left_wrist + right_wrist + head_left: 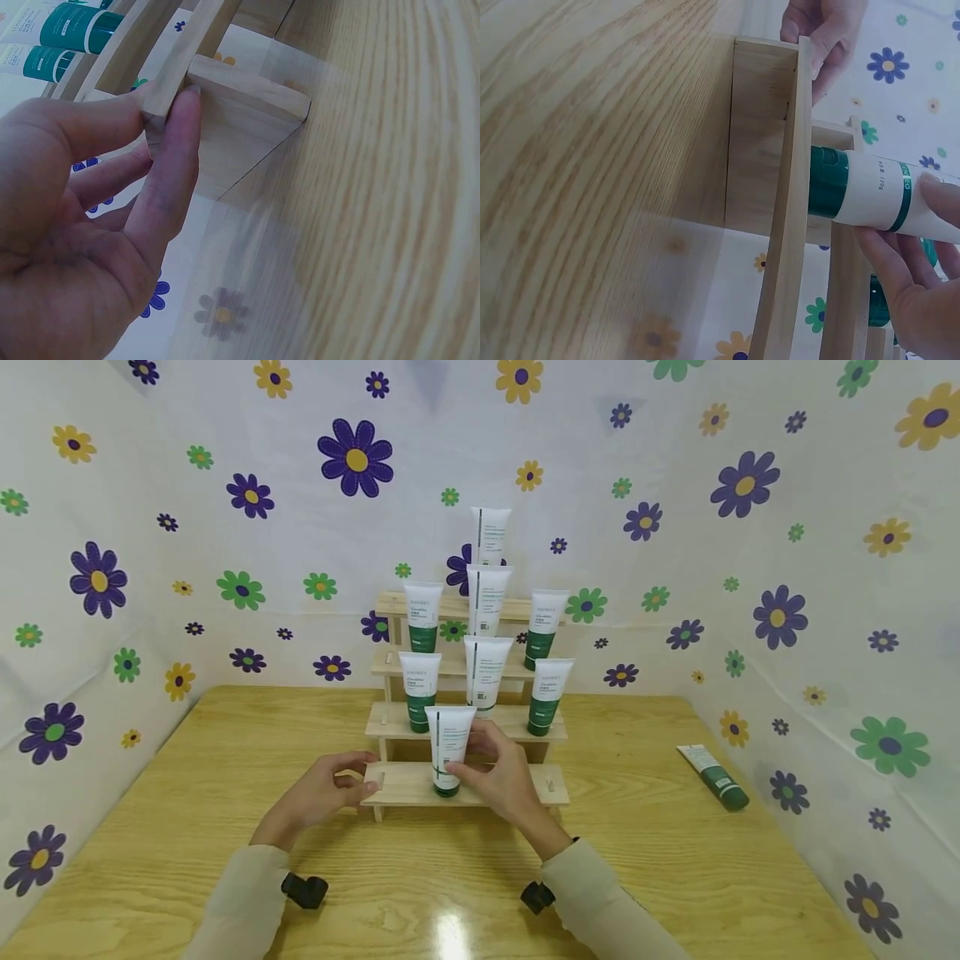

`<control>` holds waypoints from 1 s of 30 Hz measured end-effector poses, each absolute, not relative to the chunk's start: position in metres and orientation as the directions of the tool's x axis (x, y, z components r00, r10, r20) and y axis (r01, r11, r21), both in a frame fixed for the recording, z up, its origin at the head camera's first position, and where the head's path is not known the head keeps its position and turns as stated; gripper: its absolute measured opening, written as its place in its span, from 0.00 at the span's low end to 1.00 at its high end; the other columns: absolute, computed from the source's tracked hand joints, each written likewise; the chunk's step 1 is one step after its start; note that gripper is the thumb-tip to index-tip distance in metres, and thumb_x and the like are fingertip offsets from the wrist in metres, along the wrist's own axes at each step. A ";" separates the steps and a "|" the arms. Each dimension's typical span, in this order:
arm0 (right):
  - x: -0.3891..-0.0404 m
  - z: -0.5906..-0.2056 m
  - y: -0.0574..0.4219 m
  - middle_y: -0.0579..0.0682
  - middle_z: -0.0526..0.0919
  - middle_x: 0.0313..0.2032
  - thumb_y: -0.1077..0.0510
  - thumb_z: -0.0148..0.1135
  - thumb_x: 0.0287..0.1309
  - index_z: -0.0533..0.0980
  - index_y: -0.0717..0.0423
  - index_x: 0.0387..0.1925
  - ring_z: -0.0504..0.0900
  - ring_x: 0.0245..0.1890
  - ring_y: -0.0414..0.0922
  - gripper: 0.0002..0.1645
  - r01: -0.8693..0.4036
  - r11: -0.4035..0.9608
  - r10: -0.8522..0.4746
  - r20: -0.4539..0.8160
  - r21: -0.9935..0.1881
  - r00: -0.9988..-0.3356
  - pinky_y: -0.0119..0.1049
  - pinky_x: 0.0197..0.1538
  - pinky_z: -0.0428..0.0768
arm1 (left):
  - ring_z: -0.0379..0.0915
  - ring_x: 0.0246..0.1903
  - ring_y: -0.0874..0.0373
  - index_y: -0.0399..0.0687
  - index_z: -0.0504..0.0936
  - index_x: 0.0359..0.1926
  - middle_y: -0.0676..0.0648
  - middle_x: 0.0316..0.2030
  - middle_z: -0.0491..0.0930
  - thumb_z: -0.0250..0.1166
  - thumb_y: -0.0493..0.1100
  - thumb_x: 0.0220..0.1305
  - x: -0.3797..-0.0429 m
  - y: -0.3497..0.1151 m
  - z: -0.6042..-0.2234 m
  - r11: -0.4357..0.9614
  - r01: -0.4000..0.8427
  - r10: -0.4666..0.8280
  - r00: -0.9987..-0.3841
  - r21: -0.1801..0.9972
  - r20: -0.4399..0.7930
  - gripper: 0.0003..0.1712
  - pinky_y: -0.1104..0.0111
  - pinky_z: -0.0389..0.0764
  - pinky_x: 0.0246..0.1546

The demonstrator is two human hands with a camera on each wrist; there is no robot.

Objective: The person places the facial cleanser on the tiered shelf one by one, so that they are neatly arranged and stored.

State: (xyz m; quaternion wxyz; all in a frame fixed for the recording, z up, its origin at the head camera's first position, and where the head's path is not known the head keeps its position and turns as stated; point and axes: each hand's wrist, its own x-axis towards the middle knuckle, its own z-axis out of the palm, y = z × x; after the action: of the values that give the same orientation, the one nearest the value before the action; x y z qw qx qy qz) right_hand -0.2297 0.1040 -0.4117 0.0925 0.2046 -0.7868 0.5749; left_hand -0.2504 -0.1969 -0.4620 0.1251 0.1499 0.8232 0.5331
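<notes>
A white squeeze tube [450,737] with a dark green cap stands cap down on the lowest step of a wooden tiered display stand [408,787]. My right hand [504,777] holds it from the right, thumb across its front. In the right wrist view, the tube's green cap [828,181] meets the step's board, and fingers [889,262] reach round its side. My left hand [327,789] is at the stand's left end. The left wrist view has its thumb and fingers pinching the end of the lowest board [178,75].
Higher steps carry more tubes: a middle column with a white tube [487,672], a green-and-white tube [420,689] at left and another tube [551,695] at right. One tube [714,778] lies on the wooden table [645,860] at far right. Flowered cloth [300,527] encloses the table.
</notes>
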 end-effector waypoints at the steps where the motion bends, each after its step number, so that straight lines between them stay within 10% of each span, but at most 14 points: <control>1: -0.230 -0.412 0.104 0.59 0.87 0.52 0.66 0.77 0.54 0.76 0.55 0.60 0.87 0.53 0.56 0.32 -0.428 0.259 -0.216 0.380 -0.866 -0.899 0.49 0.58 0.87 | 0.82 0.44 0.52 0.39 0.71 0.71 0.34 0.56 0.76 0.67 0.45 0.72 -0.250 -0.197 -0.462 0.386 0.111 0.380 -0.924 0.916 -0.048 0.31 0.66 0.89 0.43; 22: -0.233 -0.405 0.126 0.56 0.87 0.52 0.62 0.77 0.56 0.77 0.54 0.59 0.87 0.53 0.54 0.30 -0.451 0.329 -0.276 0.373 -0.830 -0.886 0.51 0.61 0.84 | 0.82 0.43 0.52 0.39 0.71 0.71 0.34 0.55 0.75 0.67 0.43 0.72 -0.249 -0.196 -0.463 0.373 0.088 0.373 -0.926 0.924 -0.063 0.31 0.65 0.90 0.43; 30: -0.228 -0.370 0.197 0.56 0.89 0.46 0.61 0.71 0.63 0.82 0.59 0.49 0.88 0.45 0.52 0.14 -0.416 0.544 -0.270 0.317 -0.729 -0.909 0.38 0.47 0.88 | 0.82 0.44 0.53 0.41 0.71 0.71 0.35 0.57 0.75 0.67 0.44 0.72 -0.249 -0.195 -0.460 0.387 0.071 0.354 -0.932 0.920 -0.077 0.31 0.65 0.88 0.44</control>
State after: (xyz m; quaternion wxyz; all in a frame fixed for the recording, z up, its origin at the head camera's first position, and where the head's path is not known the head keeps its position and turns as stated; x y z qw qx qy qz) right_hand -0.2280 0.1974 -0.3700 0.0839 0.1959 -0.8747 0.4353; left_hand -0.2489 -0.1948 -0.4597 0.1315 0.1291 0.8222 0.5385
